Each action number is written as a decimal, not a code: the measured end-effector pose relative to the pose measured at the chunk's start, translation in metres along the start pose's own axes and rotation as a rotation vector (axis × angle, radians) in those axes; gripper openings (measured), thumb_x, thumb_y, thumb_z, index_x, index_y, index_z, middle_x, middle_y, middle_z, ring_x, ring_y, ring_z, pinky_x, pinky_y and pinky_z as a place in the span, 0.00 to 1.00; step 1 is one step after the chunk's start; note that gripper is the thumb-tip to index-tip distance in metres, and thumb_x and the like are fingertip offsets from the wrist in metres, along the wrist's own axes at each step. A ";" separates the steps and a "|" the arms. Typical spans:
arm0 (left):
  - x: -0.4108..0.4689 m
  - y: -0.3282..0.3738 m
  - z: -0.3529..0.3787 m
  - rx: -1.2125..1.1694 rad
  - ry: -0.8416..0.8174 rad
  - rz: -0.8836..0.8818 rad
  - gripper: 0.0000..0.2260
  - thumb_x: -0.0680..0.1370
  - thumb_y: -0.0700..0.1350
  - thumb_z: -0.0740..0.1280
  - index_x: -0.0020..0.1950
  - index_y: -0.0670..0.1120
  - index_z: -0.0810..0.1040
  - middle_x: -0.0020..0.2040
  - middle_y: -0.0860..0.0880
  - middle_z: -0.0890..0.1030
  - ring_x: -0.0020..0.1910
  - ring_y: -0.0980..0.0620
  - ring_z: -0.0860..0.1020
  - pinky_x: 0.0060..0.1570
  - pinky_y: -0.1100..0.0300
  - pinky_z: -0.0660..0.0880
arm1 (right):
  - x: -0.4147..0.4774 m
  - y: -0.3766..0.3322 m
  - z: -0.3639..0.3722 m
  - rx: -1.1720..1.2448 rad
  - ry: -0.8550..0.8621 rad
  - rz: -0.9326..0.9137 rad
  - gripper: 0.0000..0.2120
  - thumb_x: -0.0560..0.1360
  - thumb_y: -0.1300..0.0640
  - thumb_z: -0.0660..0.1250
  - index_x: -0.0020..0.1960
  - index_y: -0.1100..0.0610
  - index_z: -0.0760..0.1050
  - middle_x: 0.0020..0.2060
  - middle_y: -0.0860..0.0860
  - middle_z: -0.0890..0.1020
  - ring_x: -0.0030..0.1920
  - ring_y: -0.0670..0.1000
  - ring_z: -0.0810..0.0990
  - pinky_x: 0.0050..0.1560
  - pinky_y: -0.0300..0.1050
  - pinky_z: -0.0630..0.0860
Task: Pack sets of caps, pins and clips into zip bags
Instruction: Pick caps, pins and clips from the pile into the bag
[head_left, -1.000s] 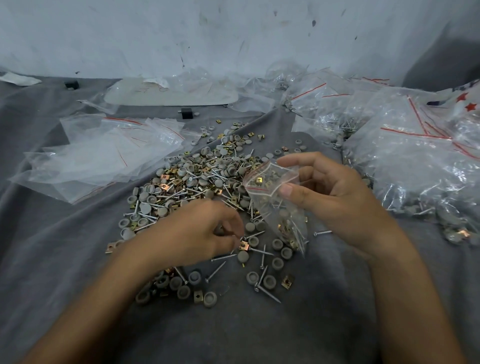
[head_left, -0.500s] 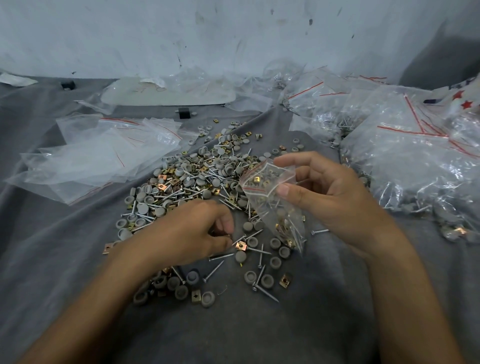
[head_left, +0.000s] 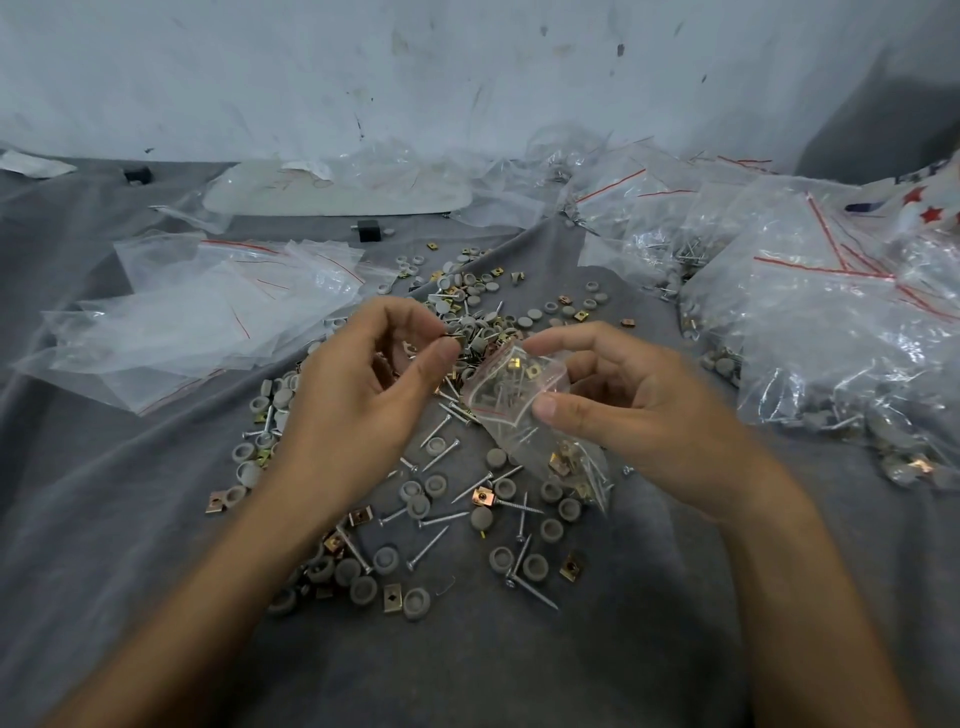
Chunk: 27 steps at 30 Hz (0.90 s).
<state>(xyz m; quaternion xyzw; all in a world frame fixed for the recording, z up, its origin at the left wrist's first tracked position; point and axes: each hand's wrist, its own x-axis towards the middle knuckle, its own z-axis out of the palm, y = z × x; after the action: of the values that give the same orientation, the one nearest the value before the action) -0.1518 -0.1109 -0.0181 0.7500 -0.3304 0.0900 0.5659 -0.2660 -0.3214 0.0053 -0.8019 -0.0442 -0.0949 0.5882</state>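
The left hand (head_left: 358, 395) has come up off the loose heap in the lower middle of the frame, where a second ago it lay knuckles-up with its fingers curled down among the parts. It is now raised at the centre, palm turned toward the right side of the frame, thumb and forefinger pinching a small part (head_left: 456, 340), too small to tell which kind, just left of the mouth of the zip bag (head_left: 514, 389). Where the hand had rested, scattered pins and caps (head_left: 436, 499) on the grey cloth (head_left: 156, 519) are now uncovered.
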 end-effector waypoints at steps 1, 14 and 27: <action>-0.001 0.003 0.002 -0.035 -0.007 0.014 0.04 0.77 0.53 0.71 0.50 0.59 0.78 0.40 0.53 0.78 0.38 0.48 0.75 0.37 0.56 0.73 | 0.000 0.000 0.001 -0.002 -0.006 0.002 0.18 0.72 0.50 0.76 0.60 0.41 0.81 0.48 0.60 0.79 0.42 0.58 0.78 0.44 0.45 0.78; -0.001 -0.004 -0.003 0.117 -0.240 -0.073 0.02 0.79 0.54 0.69 0.47 0.58 0.81 0.37 0.55 0.80 0.32 0.55 0.75 0.31 0.63 0.71 | 0.000 0.000 -0.006 0.024 0.140 -0.028 0.16 0.73 0.58 0.74 0.60 0.51 0.80 0.35 0.44 0.78 0.35 0.43 0.76 0.36 0.32 0.75; -0.008 -0.011 0.006 0.551 -0.766 0.038 0.07 0.77 0.56 0.72 0.54 0.60 0.83 0.43 0.65 0.75 0.44 0.66 0.75 0.42 0.70 0.69 | 0.000 0.000 -0.004 0.034 0.127 -0.013 0.18 0.72 0.54 0.74 0.61 0.49 0.81 0.39 0.50 0.80 0.37 0.45 0.76 0.36 0.32 0.75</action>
<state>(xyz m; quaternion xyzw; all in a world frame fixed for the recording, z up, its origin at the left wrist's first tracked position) -0.1530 -0.1116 -0.0327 0.8453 -0.4928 -0.0985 0.1816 -0.2667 -0.3253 0.0063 -0.7840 -0.0135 -0.1484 0.6026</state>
